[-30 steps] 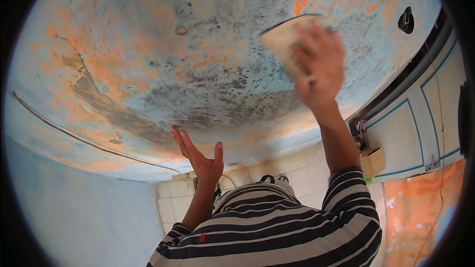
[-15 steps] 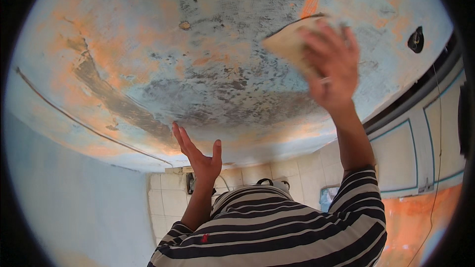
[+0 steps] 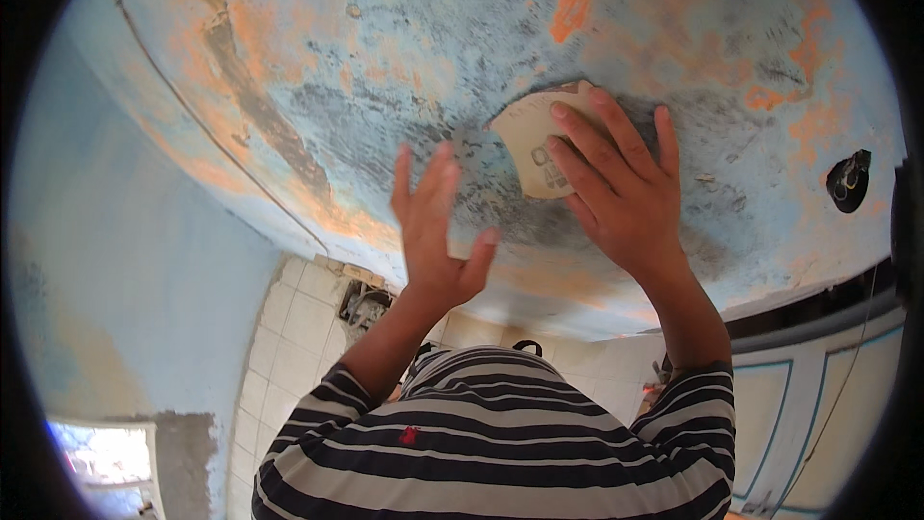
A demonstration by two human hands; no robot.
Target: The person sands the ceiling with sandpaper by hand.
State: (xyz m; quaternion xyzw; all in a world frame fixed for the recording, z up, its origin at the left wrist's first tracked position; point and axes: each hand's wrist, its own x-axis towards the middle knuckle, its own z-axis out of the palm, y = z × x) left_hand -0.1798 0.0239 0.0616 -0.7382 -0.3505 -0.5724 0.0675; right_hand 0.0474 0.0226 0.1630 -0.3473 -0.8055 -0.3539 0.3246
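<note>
A beige sheet of sandpaper (image 3: 527, 146) with dark printing on its back lies against the patchy blue and orange wall (image 3: 443, 67). My right hand (image 3: 630, 195) presses it there, fingers spread over its right part; the palm side is hidden. To its left, my left hand (image 3: 438, 236) is raised in front of the wall, open and a little blurred, with nothing in it. Dark scuffed patches surround the sheet, and bright orange streaks show above it.
A black socket hole with wire ends (image 3: 849, 181) sits in the wall at the right. A thin conduit (image 3: 207, 130) runs down the left side. Below are a tiled floor (image 3: 279, 313), a recessed box (image 3: 366, 306) and a panelled door (image 3: 770, 424). A bright window (image 3: 106, 453) stands lower left.
My right hand has moved down and left with the sandpaper, which now lies flatter on the wall. My left hand has risen and shifted right. The whole view has turned.
</note>
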